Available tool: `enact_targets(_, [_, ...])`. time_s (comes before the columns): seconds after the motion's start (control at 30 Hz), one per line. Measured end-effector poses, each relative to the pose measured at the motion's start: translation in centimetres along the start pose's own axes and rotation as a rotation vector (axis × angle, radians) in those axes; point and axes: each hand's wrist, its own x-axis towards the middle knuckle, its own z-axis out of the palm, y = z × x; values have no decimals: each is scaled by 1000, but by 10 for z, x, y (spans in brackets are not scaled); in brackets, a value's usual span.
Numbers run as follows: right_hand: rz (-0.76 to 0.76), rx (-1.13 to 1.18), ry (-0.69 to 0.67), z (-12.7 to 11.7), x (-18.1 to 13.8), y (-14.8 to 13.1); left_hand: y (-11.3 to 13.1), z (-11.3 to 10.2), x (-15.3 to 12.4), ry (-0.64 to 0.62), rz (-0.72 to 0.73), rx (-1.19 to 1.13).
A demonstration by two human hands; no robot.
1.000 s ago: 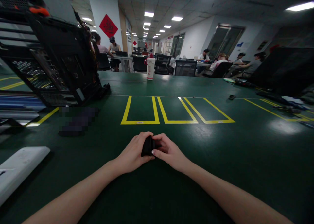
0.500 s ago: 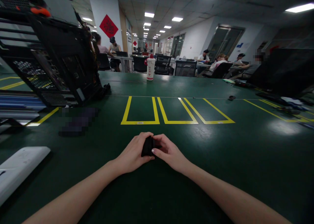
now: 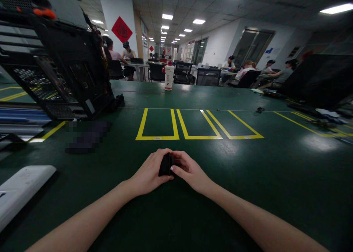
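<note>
Between my two hands is a small, dark, blocky object (image 3: 165, 165); its exact kind does not show. My left hand (image 3: 150, 170) wraps round its left side, thumb below and fingers over the top. From the right, my right hand (image 3: 190, 171) grips it with the thumb on its near face and the fingers curled behind the upper edge. Both forearms reach in from the bottom corners over the dark green table (image 3: 176, 215). Much of the object's right side and underside is hidden by my fingers.
Yellow tape outlines (image 3: 157, 138) mark the table ahead. A white and red bottle (image 3: 169, 77) stands at the back. At left are an opened black computer case (image 3: 79, 75), a blurred dark item (image 3: 88, 138) and a white device (image 3: 24, 189). Several people sit at desks beyond.
</note>
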Motion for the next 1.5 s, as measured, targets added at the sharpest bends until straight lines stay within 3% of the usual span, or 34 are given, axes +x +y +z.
enact_targets(0.2, [-50, 11, -33, -1, -1, -1, -2, 0, 0, 5, -1, 4])
enact_targets(0.5, [-3, -38, 5, 0, 0, 2, 0, 0, 0, -2, 5, -7])
enact_targets(0.7, [-78, -27, -44, -1, -1, 2, -2, 0, 0, -2, -5, 9])
enact_targets(1.5, [-31, -26, -9, 0, -1, -2, -1, -1, 0, -9, -12, -8])
